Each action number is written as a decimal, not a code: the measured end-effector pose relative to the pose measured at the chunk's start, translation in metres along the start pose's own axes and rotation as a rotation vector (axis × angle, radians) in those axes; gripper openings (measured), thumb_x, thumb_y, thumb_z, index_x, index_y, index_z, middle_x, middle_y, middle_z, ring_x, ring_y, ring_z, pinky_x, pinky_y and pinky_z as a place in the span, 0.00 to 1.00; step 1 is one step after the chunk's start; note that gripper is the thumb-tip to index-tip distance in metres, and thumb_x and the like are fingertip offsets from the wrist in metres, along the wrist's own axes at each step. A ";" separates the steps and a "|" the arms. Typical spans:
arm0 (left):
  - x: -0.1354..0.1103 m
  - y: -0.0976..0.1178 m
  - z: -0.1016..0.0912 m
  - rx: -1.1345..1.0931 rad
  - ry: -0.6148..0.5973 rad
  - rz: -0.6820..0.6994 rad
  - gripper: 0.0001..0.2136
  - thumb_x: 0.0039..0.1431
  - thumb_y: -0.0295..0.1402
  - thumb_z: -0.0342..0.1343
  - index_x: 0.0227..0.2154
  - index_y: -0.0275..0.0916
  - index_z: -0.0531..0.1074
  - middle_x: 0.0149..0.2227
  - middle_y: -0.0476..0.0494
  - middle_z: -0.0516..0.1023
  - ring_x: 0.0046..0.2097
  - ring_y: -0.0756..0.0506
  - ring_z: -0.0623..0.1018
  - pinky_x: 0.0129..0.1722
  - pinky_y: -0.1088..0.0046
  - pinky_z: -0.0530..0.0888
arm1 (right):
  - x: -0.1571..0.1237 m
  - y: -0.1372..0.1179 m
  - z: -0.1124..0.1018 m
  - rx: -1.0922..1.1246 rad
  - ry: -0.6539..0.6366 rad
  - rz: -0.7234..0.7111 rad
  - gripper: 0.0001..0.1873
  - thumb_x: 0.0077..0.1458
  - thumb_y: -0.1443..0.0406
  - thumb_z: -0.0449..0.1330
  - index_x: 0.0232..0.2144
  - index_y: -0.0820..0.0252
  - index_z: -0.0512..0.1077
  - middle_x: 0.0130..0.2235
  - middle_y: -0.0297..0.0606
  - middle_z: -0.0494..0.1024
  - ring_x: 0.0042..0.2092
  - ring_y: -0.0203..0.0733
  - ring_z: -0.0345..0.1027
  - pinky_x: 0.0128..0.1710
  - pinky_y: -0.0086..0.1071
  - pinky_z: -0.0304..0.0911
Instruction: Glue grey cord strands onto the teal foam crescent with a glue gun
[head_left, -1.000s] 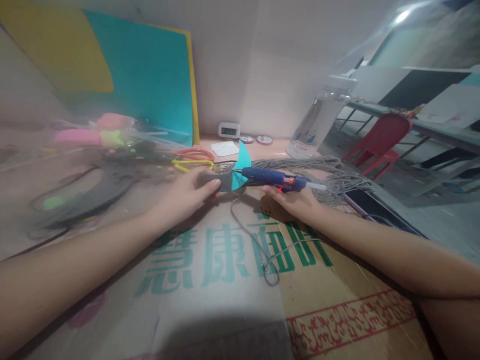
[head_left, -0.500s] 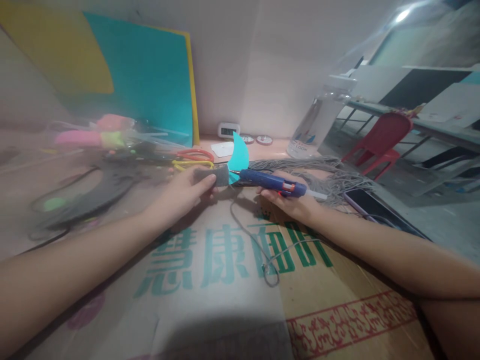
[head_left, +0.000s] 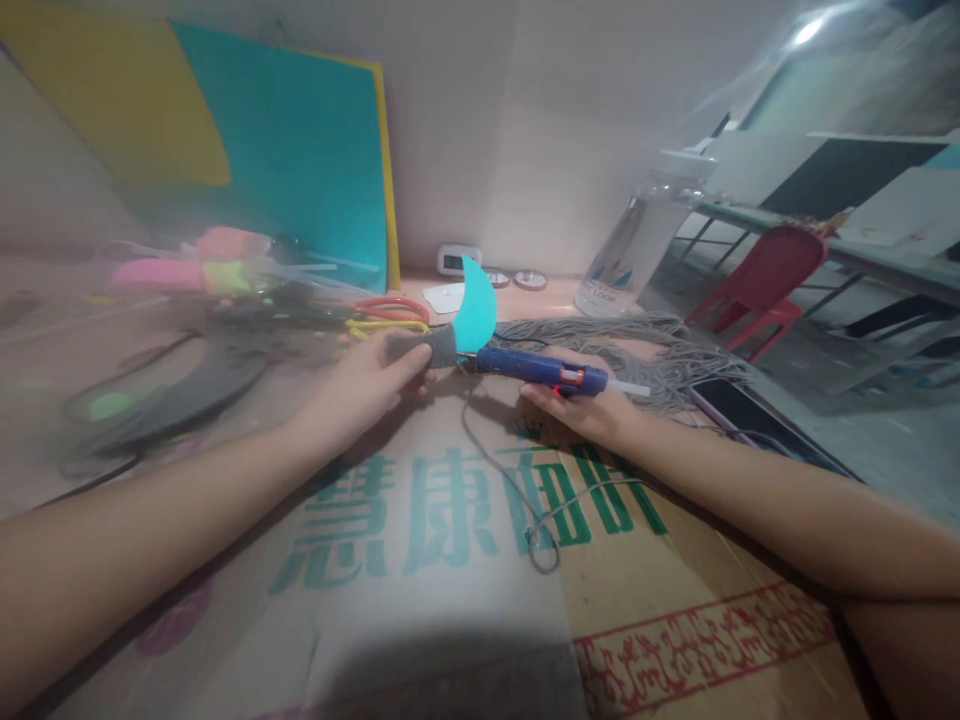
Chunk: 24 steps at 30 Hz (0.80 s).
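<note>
My left hand (head_left: pixel 367 385) pinches a small grey piece (head_left: pixel 424 349) that carries a teal crescent-shaped cutout (head_left: pixel 475 315), held just above the cardboard. My right hand (head_left: pixel 577 405) grips a blue glue gun (head_left: pixel 536 369) lying nearly level, its nozzle pointing left at the base of the teal cutout. A white glue stick pokes out of the gun's back end. A loose grey cord (head_left: pixel 517 500) runs from under the piece down across the flattened cardboard box (head_left: pixel 480 560).
Orange and yellow scissors (head_left: pixel 386 315) lie behind my left hand. Grey yarn (head_left: pixel 645 345) is bundled behind the gun, a phone (head_left: pixel 739 410) to its right. A bottle (head_left: pixel 630 250), small clock (head_left: pixel 459 260) and teal and yellow sheets (head_left: pixel 285 150) stand at the wall.
The grey piece has turned, so the teal cutout rose from lying low to standing upright. The glue gun slid slightly left and lower, its nozzle staying at the cutout.
</note>
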<state>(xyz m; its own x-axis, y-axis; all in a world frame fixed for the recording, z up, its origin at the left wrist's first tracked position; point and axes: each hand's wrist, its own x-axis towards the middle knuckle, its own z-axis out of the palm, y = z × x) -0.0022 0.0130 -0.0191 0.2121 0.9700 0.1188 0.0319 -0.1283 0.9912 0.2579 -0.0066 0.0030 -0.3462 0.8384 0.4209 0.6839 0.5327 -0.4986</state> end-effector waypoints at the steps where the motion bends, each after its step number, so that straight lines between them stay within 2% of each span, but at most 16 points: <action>1: 0.000 0.000 0.000 0.003 0.002 0.000 0.14 0.57 0.45 0.59 0.36 0.38 0.72 0.29 0.50 0.74 0.29 0.52 0.73 0.30 0.77 0.70 | 0.000 0.000 0.000 -0.014 0.003 0.002 0.18 0.53 0.51 0.60 0.24 0.57 0.63 0.24 0.32 0.68 0.27 0.37 0.62 0.28 0.32 0.59; 6: 0.000 -0.001 -0.001 0.011 0.008 -0.002 0.14 0.57 0.45 0.59 0.37 0.38 0.72 0.29 0.50 0.75 0.28 0.52 0.73 0.30 0.77 0.70 | 0.000 0.002 0.002 -0.020 0.022 0.004 0.19 0.53 0.52 0.59 0.23 0.56 0.60 0.23 0.31 0.66 0.26 0.37 0.61 0.28 0.34 0.60; 12: 0.000 0.000 -0.001 0.046 0.004 0.008 0.15 0.57 0.45 0.58 0.37 0.38 0.72 0.30 0.49 0.75 0.28 0.51 0.73 0.29 0.77 0.70 | -0.001 0.003 0.003 0.005 0.018 -0.013 0.17 0.54 0.53 0.60 0.25 0.57 0.62 0.25 0.31 0.68 0.27 0.37 0.62 0.28 0.33 0.59; 17: -0.001 0.001 0.000 0.015 0.014 0.000 0.14 0.56 0.45 0.59 0.37 0.38 0.72 0.29 0.49 0.75 0.28 0.51 0.73 0.29 0.76 0.70 | 0.000 0.003 0.004 -0.046 0.040 0.024 0.19 0.52 0.51 0.59 0.23 0.57 0.61 0.23 0.31 0.67 0.26 0.37 0.62 0.28 0.34 0.59; 24: 0.000 0.000 0.001 0.015 0.026 -0.003 0.14 0.56 0.45 0.59 0.37 0.38 0.72 0.29 0.48 0.76 0.28 0.51 0.73 0.28 0.76 0.69 | -0.001 0.007 0.004 0.021 0.038 0.047 0.18 0.51 0.51 0.62 0.24 0.57 0.65 0.23 0.31 0.70 0.26 0.36 0.63 0.26 0.32 0.60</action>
<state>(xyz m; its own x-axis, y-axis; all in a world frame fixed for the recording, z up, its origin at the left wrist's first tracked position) -0.0011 0.0129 -0.0193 0.1866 0.9754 0.1177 0.0468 -0.1285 0.9906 0.2601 -0.0037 -0.0043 -0.2892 0.8579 0.4247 0.6852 0.4953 -0.5340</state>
